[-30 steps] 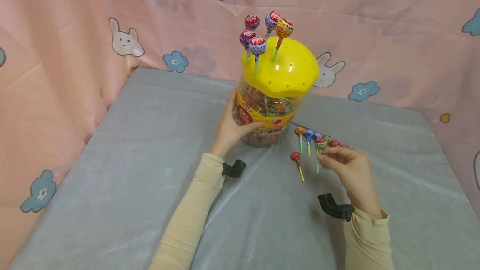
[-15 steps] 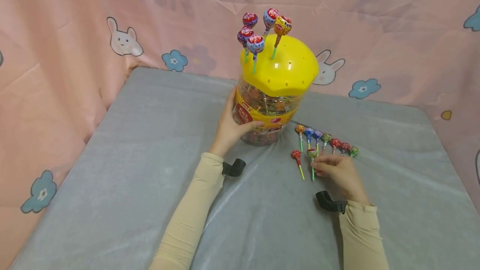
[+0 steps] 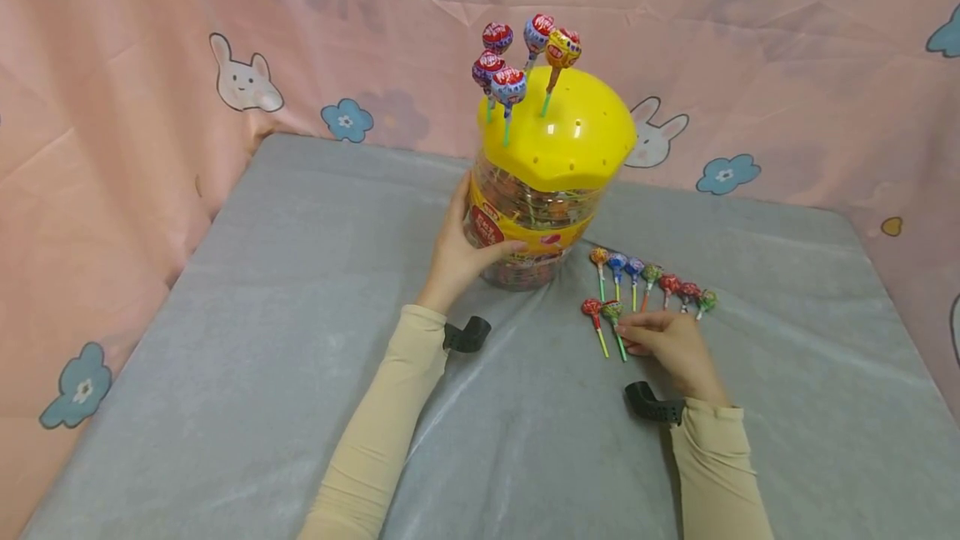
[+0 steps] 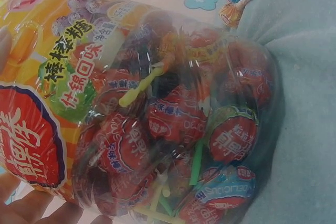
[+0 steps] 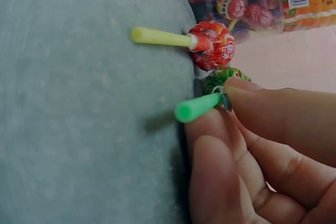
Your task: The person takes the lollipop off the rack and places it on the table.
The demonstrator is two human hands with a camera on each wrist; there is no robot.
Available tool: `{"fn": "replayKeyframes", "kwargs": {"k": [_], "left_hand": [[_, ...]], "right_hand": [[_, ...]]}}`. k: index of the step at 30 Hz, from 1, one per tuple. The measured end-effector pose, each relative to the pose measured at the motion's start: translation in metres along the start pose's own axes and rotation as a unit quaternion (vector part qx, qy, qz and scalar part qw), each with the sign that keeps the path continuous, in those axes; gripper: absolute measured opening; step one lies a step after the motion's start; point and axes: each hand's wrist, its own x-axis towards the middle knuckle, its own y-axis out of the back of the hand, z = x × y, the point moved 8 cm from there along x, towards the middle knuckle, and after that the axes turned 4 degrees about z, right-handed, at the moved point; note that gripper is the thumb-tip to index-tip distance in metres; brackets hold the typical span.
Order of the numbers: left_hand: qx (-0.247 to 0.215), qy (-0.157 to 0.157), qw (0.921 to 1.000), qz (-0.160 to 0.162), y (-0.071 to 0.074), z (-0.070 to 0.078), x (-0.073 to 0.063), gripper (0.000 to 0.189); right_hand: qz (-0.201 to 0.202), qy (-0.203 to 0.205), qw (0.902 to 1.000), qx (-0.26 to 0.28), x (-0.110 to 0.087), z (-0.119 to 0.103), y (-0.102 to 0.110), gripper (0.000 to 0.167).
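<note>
My left hand (image 3: 461,252) grips the lower side of a clear candy jar (image 3: 525,211), thumb across its yellow label and fingers behind. The jar is filled with wrapped lollipops and has a domed yellow lid (image 3: 592,127) with small holes; several lollipops (image 3: 509,86) stand upright in it. With thumb and fingers my right hand (image 3: 671,348) pinches the stick of a green lollipop (image 5: 197,107) low over the table. Just left of it lies a red lollipop (image 3: 592,309) with a yellow stick; in the right wrist view the two heads are close together.
Behind these two, a slanting row of several lollipops (image 3: 651,273) lies right of the jar. Grey cloth (image 3: 300,232) covers the table. A pink printed curtain (image 3: 360,23) hangs behind it.
My right hand has brought the green lollipop left and down from the row to beside the red one, and its stick now slants. My left hand stays on the jar.
</note>
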Motion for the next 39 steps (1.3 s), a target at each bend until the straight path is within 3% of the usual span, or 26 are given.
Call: {"fn": "replayKeyframes", "kwargs": {"k": [17,39], "left_hand": [[0.001,0.006,1.0,0.001,0.0005,0.0006,-0.0003,0.108],[-0.008,-0.001,1.0,-0.002,0.0008,0.0009,0.0,0.108]], "right_hand": [[0.007,-0.011,0.9991,-0.041,-0.0001,-0.0014,-0.001,0.028],[0.001,-0.012,0.9999,-0.009,-0.0034,-0.0038,0.0053,0.031]]}}
